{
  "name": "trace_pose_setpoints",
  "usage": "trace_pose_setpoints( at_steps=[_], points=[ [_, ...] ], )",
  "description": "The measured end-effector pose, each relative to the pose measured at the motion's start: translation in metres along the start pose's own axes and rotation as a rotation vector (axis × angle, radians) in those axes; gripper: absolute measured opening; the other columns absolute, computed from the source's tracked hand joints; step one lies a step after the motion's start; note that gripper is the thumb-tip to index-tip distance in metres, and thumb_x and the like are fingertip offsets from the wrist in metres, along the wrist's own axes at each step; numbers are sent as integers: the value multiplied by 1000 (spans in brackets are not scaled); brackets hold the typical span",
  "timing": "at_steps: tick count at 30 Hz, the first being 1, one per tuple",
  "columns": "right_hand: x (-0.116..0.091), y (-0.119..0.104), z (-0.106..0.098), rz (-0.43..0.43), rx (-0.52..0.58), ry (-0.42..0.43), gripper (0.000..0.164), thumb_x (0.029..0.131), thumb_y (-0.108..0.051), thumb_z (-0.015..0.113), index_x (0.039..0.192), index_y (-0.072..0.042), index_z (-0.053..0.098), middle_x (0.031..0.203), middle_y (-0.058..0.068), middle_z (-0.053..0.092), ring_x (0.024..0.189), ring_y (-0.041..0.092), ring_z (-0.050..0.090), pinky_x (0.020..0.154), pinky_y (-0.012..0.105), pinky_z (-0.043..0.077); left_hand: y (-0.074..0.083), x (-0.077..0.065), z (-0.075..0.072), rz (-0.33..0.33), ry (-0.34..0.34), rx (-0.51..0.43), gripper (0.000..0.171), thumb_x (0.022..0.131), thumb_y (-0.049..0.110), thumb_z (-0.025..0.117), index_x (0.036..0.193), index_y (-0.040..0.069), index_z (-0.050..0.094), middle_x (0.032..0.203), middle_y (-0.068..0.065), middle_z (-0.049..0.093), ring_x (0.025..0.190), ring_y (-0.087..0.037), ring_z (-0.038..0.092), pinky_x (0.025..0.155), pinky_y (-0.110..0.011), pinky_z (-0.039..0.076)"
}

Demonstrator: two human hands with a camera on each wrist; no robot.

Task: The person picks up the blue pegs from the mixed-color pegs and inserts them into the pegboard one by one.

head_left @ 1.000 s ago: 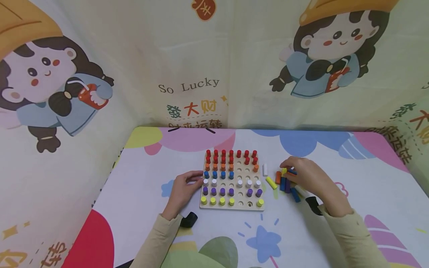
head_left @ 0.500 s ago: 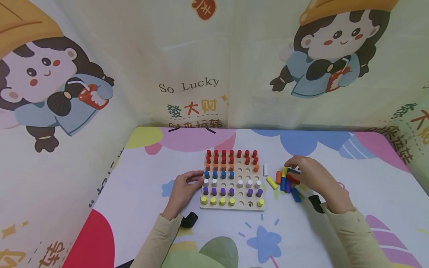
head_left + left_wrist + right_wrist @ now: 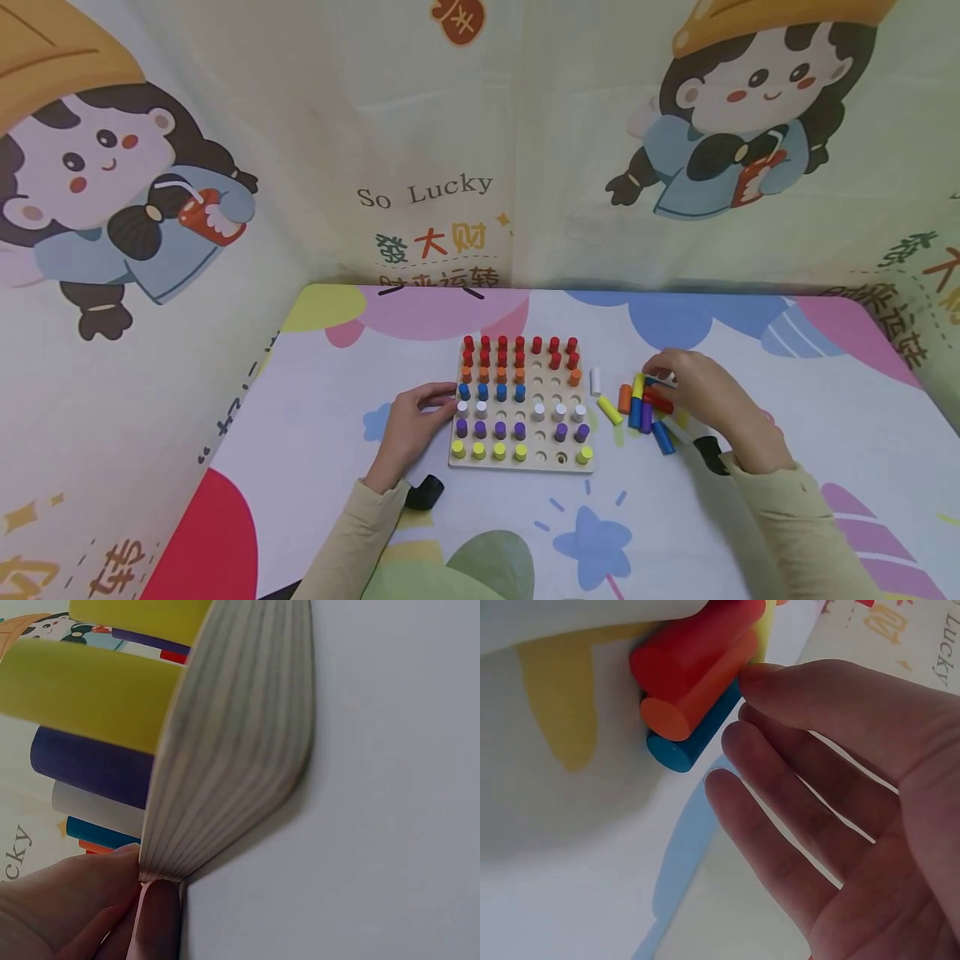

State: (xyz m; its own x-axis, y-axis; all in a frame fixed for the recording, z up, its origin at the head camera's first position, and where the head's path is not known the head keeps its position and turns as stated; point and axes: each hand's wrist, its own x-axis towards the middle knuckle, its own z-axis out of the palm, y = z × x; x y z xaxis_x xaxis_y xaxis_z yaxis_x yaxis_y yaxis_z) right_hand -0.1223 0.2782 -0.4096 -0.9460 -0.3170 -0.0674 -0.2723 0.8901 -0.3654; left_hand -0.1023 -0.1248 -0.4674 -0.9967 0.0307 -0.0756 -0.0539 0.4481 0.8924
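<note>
A wooden pegboard (image 3: 521,467) holds rows of red, orange, blue, white, purple and yellow pegs, with several bare holes towards its right. My left hand (image 3: 412,427) grips the board's left edge; in the left wrist view the fingertips (image 3: 157,915) meet at its striped side. Right of the board lies a pile of loose pegs, and my right hand (image 3: 701,392) is at its far right side. In the right wrist view a red peg (image 3: 686,652) lies over an orange peg (image 3: 679,716) and a blue peg (image 3: 682,750). The right thumb tip overlaps them, the fingers loosely spread.
A white peg (image 3: 595,382) and a yellow peg (image 3: 609,410) lie between board and pile. A blue peg (image 3: 663,437) lies at the pile's near side. Black wrist cameras (image 3: 424,492) sit by both hands. A printed cloth covers table and walls.
My right hand has drawn slightly right, away from the pile's middle. The yellow and red pegs there show more fully. My left hand stays at the board.
</note>
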Motion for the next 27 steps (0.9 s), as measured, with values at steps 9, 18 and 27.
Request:
trace_pose_setpoints(
  at_steps=[9, 18, 27],
  points=[
    [3, 1, -3, 36, 17, -32, 21, 84, -3, 75, 105, 0, 73, 94, 10, 71, 87, 28, 64, 82, 50, 57, 1, 0, 0, -3, 3, 6, 30, 91, 18, 72, 120, 11, 71, 112, -5, 73, 103, -20, 68, 89, -38, 57],
    [6, 3, -3, 53, 15, -55, 21, 84, -1, 74, 104, 1, 72, 92, 10, 71, 86, 27, 65, 82, 50, 57, 3, -1, 0, 6, 6, 11, 29, 91, 16, 73, 120, 12, 72, 110, -4, 73, 102, -19, 68, 88, -37, 57],
    [9, 2, -3, 78, 31, -114, 20, 87, -3, 72, 106, 2, 72, 95, 12, 72, 88, 27, 66, 82, 48, 58, 4, -2, 0, 5, 11, 12, 29, 91, 15, 73, 120, 12, 72, 108, -4, 73, 102, -19, 68, 88, -37, 57]
  ],
)
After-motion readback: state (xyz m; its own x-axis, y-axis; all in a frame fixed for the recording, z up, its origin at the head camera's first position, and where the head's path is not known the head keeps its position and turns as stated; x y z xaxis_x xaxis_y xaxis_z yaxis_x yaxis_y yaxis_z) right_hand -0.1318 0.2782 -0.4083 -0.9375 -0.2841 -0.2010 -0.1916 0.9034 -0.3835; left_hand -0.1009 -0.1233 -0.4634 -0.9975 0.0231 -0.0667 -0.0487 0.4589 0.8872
